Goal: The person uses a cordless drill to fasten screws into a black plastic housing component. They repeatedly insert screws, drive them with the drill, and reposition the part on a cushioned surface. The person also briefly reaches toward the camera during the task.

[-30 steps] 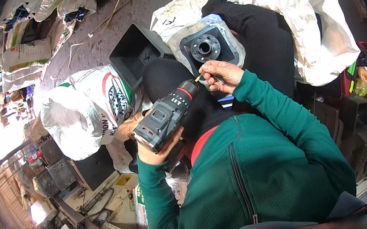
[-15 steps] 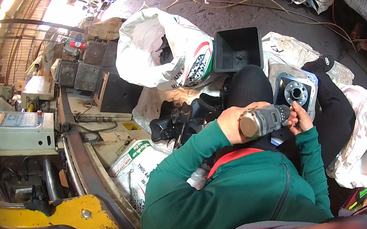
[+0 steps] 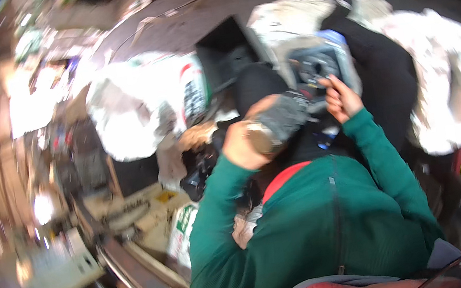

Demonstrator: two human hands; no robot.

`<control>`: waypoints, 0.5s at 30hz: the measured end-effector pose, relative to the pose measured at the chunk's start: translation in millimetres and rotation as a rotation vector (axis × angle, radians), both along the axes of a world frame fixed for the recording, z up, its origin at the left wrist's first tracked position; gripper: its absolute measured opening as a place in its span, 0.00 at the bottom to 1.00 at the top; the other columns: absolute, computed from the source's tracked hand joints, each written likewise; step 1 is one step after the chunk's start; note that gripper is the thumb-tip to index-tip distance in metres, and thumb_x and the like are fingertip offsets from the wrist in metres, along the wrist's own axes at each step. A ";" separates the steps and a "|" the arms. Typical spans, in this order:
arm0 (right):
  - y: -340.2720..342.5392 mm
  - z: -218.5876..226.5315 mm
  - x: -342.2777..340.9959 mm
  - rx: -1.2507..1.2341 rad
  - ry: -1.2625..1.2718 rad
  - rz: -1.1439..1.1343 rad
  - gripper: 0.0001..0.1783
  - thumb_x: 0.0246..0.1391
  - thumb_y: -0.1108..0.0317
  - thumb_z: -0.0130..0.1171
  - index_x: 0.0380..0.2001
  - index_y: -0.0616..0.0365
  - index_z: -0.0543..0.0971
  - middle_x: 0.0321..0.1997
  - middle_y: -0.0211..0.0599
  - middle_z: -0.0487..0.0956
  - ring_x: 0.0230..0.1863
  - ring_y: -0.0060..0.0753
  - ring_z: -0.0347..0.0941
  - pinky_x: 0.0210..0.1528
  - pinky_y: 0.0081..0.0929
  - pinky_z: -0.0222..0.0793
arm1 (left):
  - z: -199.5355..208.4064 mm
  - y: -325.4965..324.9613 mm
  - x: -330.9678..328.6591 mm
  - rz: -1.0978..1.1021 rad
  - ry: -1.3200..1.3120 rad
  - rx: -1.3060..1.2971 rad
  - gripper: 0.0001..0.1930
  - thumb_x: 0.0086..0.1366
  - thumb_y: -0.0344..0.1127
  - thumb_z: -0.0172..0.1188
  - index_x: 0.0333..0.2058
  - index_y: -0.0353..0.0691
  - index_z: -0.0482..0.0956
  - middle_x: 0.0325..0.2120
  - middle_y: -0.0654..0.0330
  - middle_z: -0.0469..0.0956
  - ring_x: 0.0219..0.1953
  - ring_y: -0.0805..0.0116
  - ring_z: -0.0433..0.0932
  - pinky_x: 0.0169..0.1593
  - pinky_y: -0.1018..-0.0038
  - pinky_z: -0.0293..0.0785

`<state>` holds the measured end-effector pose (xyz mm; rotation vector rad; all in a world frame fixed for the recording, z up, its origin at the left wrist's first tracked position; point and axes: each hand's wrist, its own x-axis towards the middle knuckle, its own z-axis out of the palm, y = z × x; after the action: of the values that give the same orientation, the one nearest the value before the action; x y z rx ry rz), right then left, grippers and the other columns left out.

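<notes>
**Drill on grey part, frame badly blurred**

Whole frame motion-blurred, fine detail unreadable. Near: green sleeves come up from lower edge, torso hides the lap. L hand wrapped tight round grip of cordless drill; fingers closed on it, trigger not visible. Drill long axis runs left-near to right-far, nose pointing at the grey metal part w/ round centre hole; tip lost in blur, contact can't tell. R hand just right of drill nose, fingers curled together, thumb up, at near edge of part; whether it pinches anything can't tell. Part sits centre-right, on dark cloth. Farther left: black open box, contents hidden. White sacks left and right, contents not visible.
</notes>
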<state>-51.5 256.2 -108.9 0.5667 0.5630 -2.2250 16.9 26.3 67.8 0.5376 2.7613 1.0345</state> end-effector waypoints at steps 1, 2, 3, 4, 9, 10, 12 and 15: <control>6.2 -7.8 -1.6 0.091 -0.039 -0.081 0.18 0.63 0.56 0.50 0.45 0.60 0.75 0.16 0.17 0.58 0.13 0.09 0.49 0.14 0.12 0.46 | 0.1 2.9 -7.8 -0.040 0.032 -0.050 0.26 0.49 0.29 0.66 0.50 0.39 0.74 0.45 0.54 0.77 0.47 0.59 0.77 0.53 0.67 0.72; 11.3 -13.6 -2.6 0.234 -0.052 -0.160 0.17 0.63 0.57 0.50 0.44 0.59 0.76 0.16 0.16 0.58 0.13 0.09 0.48 0.14 0.12 0.45 | 3.1 4.7 -16.3 0.011 0.007 -0.059 0.26 0.49 0.29 0.67 0.50 0.38 0.74 0.45 0.53 0.77 0.48 0.58 0.77 0.53 0.67 0.71; 16.1 -18.6 -2.6 0.378 0.006 -0.219 0.16 0.63 0.58 0.51 0.47 0.57 0.75 0.16 0.15 0.56 0.13 0.09 0.49 0.14 0.13 0.44 | 5.1 8.3 -25.3 0.060 -0.035 -0.078 0.26 0.49 0.30 0.67 0.49 0.37 0.74 0.45 0.54 0.77 0.48 0.57 0.76 0.53 0.67 0.71; 18.9 -22.1 -3.8 0.397 -0.035 -0.286 0.15 0.62 0.60 0.51 0.47 0.55 0.75 0.16 0.15 0.56 0.13 0.08 0.48 0.13 0.13 0.43 | 7.9 13.2 -32.1 0.120 -0.067 -0.079 0.26 0.49 0.30 0.67 0.49 0.37 0.74 0.45 0.54 0.77 0.48 0.55 0.76 0.53 0.67 0.71; -1.7 -35.6 -14.9 0.657 0.040 -0.287 0.15 0.58 0.61 0.58 0.47 0.53 0.75 0.16 0.13 0.57 0.13 0.07 0.47 0.13 0.13 0.42 | 3.3 32.9 -72.0 0.112 -0.178 -0.048 0.22 0.50 0.31 0.67 0.46 0.36 0.76 0.42 0.53 0.79 0.44 0.59 0.79 0.49 0.69 0.73; -4.1 -39.2 -17.2 0.669 0.060 -0.316 0.17 0.57 0.59 0.59 0.46 0.54 0.75 0.17 0.13 0.59 0.13 0.08 0.47 0.13 0.14 0.42 | 0.4 34.5 -77.2 0.107 -0.188 -0.064 0.22 0.50 0.31 0.67 0.46 0.36 0.76 0.41 0.54 0.80 0.43 0.59 0.79 0.48 0.68 0.73; -11.1 -47.1 -24.2 0.659 0.151 -0.347 0.17 0.56 0.59 0.60 0.46 0.55 0.76 0.18 0.16 0.64 0.13 0.08 0.50 0.13 0.14 0.42 | -6.6 36.6 -86.3 0.088 -0.191 -0.114 0.21 0.51 0.32 0.67 0.46 0.36 0.77 0.41 0.54 0.80 0.43 0.59 0.79 0.47 0.68 0.73; -19.7 -56.6 -27.7 0.676 0.154 -0.318 0.18 0.54 0.60 0.63 0.43 0.60 0.78 0.23 0.21 0.72 0.17 0.10 0.58 0.17 0.14 0.51 | -18.1 37.3 -101.5 0.038 -0.199 -0.191 0.23 0.51 0.33 0.68 0.47 0.36 0.75 0.41 0.53 0.80 0.43 0.60 0.80 0.47 0.70 0.74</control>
<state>-79.2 236.5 -165.5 0.8728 1.4147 -2.3610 -84.6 63.6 49.7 0.3370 2.6639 0.7738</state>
